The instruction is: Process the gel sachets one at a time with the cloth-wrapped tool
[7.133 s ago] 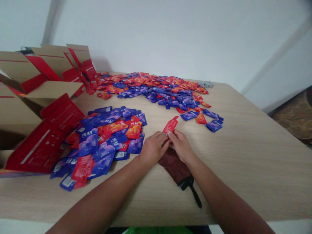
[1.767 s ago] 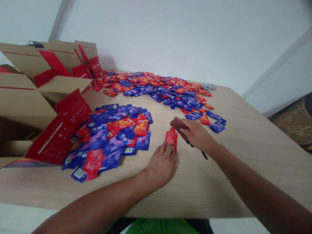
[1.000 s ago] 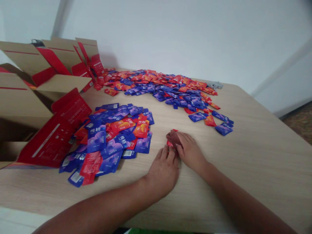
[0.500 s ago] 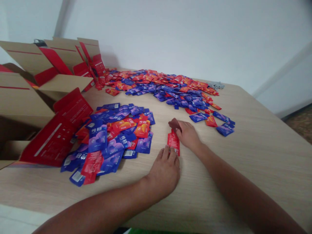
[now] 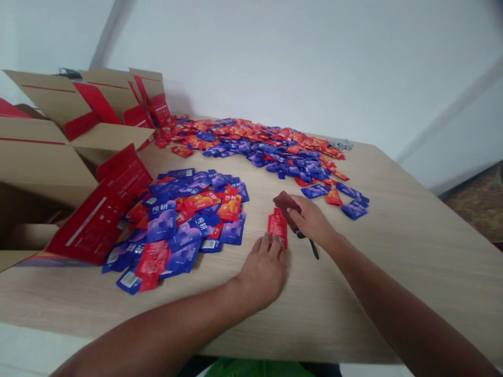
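My left hand [image 5: 264, 269] lies flat on the wooden table [image 5: 393, 251], its fingertips pressing the near end of a red sachet [image 5: 277, 226]. Just right of the sachet, my right hand [image 5: 312, 221] is closed round a dark red tool with a thin black end [image 5: 288, 206]; the tool's broad tip sits by the sachet's far end. A near pile of blue and red sachets [image 5: 184, 214] lies to the left of both hands.
A long spread of blue and red sachets [image 5: 267, 144] covers the far side of the table. Open cardboard boxes with red flaps [image 5: 58, 141] stand at the left. A small grey object [image 5: 341, 143] lies at the far end of the spread.
My right hand has drawn the dark red tool back and forth over the sachet, which my left fingertips have kept pinned. Seven seconds ago both hands held the sachet up.
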`<state>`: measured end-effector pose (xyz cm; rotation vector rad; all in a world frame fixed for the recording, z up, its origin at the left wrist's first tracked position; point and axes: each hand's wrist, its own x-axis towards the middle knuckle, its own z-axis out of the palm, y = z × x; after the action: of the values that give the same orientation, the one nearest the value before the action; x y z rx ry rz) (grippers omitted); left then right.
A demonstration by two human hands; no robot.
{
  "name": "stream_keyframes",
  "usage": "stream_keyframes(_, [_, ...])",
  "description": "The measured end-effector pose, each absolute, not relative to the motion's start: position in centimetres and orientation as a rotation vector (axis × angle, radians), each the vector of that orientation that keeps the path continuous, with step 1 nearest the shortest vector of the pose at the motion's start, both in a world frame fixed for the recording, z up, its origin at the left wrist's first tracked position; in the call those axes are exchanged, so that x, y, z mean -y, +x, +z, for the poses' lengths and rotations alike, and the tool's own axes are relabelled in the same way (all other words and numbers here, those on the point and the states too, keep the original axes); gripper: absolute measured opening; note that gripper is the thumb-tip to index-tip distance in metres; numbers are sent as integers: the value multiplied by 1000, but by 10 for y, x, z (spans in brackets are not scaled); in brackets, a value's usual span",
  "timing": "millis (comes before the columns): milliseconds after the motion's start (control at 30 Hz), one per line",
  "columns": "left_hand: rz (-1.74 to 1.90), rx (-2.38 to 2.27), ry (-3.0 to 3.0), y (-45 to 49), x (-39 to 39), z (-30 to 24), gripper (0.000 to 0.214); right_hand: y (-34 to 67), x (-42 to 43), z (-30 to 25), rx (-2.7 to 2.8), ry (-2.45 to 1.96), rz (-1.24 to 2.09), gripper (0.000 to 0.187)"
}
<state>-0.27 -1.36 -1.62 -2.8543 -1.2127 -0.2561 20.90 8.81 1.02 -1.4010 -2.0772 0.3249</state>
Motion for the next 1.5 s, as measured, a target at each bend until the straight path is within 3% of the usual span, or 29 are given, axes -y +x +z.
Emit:
stream_keyframes(300, [-268, 1216, -2840, 0, 14, -19, 54, 183, -29, -39, 2161, -1393, 148, 55])
stream_keyframes(1100, [-145, 1238, -2886, -3, 15, -8, 51, 200, -151, -39, 2001, -1660, -3, 42])
stream_keyframes(1333, [-202, 1228, -2898, -6, 13, -9, 50, 209, -166, -30, 1866, -1625, 194, 41])
stream_keyframes(1500, [-250, 1229, -2904, -7, 13, -13, 48, 206, -132, -8, 1641, -1570, 298, 38])
